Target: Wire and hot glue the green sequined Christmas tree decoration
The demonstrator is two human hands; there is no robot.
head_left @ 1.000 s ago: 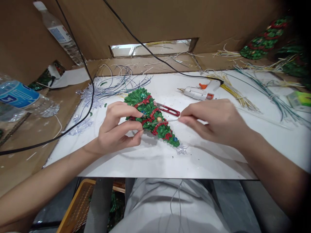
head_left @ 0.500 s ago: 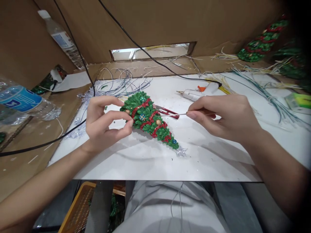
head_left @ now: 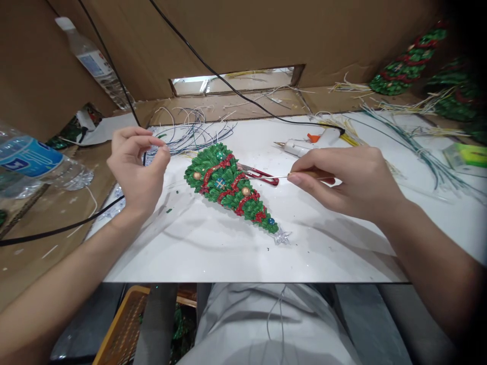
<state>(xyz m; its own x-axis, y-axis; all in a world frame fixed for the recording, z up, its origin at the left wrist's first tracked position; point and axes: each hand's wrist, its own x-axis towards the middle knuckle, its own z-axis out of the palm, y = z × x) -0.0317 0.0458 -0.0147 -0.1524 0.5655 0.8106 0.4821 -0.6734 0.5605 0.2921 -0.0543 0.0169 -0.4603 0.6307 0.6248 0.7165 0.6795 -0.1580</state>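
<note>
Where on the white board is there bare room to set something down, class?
Bare: the near strip of the white board, between the Christmas tree and the front edge. Crowded: the far edge, with wire strands, glue gun and red snips.

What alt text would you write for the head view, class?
A small green tree ornament lies on a white board; the right hand pinches a thin awl pointed at it. The left hand, raised to its left, pinches a wire.

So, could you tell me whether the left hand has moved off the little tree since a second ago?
Yes. The left hand released the tree and moved left toward the black cable.
</note>
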